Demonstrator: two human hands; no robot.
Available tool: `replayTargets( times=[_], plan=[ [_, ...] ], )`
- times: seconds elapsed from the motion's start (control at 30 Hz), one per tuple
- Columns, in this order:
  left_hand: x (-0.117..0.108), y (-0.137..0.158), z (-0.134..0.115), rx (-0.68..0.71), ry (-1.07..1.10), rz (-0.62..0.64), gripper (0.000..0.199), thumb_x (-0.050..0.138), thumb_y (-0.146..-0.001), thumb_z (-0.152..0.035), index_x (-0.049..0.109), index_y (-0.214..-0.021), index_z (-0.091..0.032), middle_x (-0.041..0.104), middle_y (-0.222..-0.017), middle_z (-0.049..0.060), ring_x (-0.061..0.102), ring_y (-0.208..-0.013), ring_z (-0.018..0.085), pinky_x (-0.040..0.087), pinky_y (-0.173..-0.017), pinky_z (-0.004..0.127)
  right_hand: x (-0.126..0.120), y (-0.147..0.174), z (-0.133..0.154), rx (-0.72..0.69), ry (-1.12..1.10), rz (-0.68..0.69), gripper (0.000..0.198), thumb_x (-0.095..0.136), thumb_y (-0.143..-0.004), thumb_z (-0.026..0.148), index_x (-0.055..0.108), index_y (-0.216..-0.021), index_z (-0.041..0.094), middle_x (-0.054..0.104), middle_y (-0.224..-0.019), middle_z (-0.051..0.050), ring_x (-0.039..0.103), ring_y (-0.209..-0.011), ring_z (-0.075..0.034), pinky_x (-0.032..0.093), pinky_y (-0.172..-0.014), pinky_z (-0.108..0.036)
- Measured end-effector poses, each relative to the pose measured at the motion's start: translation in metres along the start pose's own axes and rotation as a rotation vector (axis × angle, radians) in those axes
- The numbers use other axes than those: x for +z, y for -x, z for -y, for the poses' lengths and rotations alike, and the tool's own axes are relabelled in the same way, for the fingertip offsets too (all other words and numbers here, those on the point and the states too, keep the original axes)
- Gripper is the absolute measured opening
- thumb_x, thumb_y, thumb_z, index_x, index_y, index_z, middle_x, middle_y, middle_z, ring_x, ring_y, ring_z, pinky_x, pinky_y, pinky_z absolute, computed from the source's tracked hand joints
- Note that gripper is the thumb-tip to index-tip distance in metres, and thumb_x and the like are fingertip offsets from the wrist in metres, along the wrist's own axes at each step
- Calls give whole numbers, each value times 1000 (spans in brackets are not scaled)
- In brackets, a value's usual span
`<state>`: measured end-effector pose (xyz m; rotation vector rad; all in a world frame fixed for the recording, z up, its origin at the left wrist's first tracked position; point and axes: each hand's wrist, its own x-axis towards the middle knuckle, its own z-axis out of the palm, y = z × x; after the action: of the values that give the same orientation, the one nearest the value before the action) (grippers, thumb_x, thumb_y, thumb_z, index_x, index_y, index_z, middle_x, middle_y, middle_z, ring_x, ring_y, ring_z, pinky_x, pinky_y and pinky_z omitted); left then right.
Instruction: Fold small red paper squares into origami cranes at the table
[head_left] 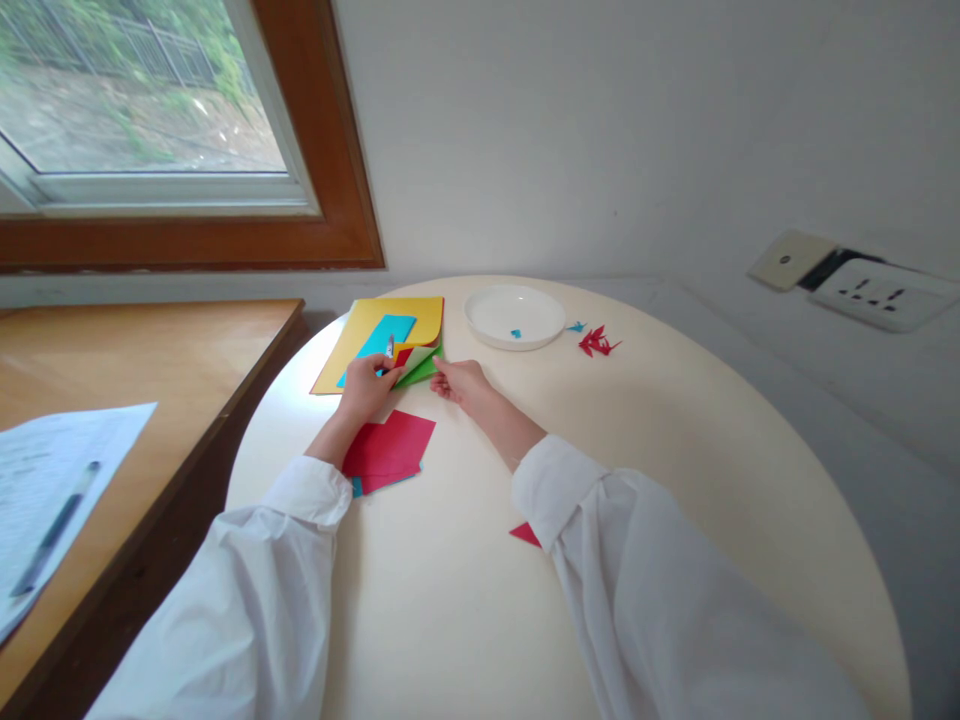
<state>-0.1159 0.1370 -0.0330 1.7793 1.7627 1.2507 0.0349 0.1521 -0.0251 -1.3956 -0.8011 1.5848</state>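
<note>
A stack of coloured paper (424, 312), yellow on top, lies at the far left of the round table. Its near right corner is lifted and curled back, baring red, pale and green layers. My left hand (365, 388) is closed on the curled sheets. At the right edge of the green sheet (420, 370), my right hand (463, 384) pinches the paper between thumb and fingers. A blue paper strip (390, 332) rests on the yellow sheet, with a slim object, perhaps a pen, beside my left fingers. Red paper pieces (390, 445) with blue beneath lie just nearer.
A white round dish (514, 343) holds a small blue piece. Right of it lie a small blue folded paper (577, 327) and several red folded papers (597, 342). A red paper corner (525, 535) shows beside my right sleeve. A wooden desk (225, 340) stands left.
</note>
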Motion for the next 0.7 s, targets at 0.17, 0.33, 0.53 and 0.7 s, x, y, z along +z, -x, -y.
replayTargets(
  times=[0.17, 0.33, 0.53, 0.7],
  plan=[
    [0, 1, 1, -11, 15, -7, 23, 62, -61, -38, 55, -53, -18, 50, -49, -2, 40, -51, 12, 30, -52, 26, -1, 1, 2, 6, 13, -18, 36, 55, -86, 28, 44, -53, 16, 40, -34, 7, 36, -29, -2, 26, -30, -13],
    [0, 2, 1, -20, 25, 4, 29, 59, -65, -43, 60, -56, -16, 53, -49, 0, 42, -50, 13, 30, -50, 26, -1, 3, 4, 15, 24, -28, 36, 55, -86, 29, 44, -54, 16, 39, -35, 7, 33, -29, -2, 22, -29, -13],
    [-2, 3, -2, -22, 9, 6, 30, 56, -68, -43, 65, -61, -16, 52, -49, -1, 41, -51, 13, 30, -53, 27, -1, 6, 5, 11, 23, -36, 36, 50, -88, 27, 43, -55, 17, 35, -34, 8, 29, -29, -3, 19, -29, -14],
    [-3, 4, -7, -2, -9, -12, 34, 50, -72, -41, 52, -48, -18, 37, -44, -3, 33, -48, 12, 25, -51, 28, -1, 8, 6, 9, 21, -45, 36, 49, -89, 27, 41, -54, 18, 33, -35, 9, 28, -29, -3, 18, -30, -14]
  ],
)
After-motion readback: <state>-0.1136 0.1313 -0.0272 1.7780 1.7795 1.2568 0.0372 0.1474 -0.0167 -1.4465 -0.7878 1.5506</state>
